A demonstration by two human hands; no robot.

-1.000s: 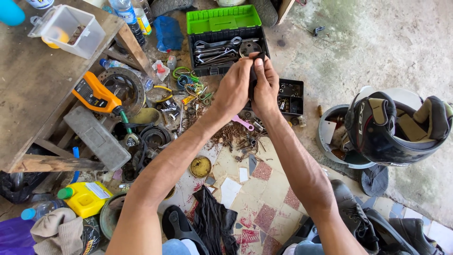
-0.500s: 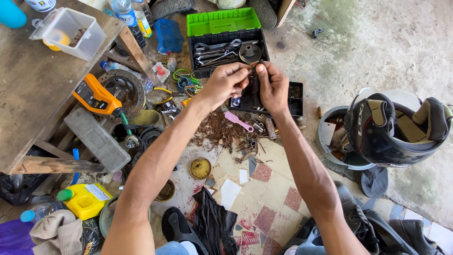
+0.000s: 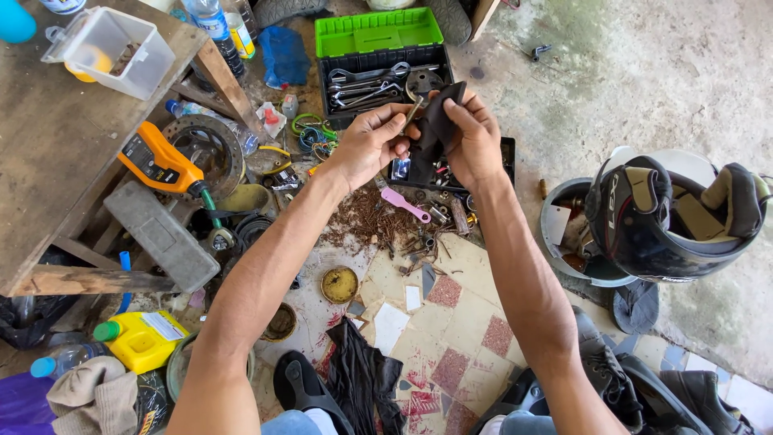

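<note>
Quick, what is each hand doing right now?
Left hand: closed, pinching a small metal piece.
Right hand: closed, gripping a black cloth.

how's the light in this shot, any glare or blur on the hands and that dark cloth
Head view: even daylight, soft shadows, no hard glare. The left hand and right hand are sharp, as is the small metal part. The dark cloth reads nearly black, its folds lost. Wide-lens bending shows at the edges, near the helmet.
</note>
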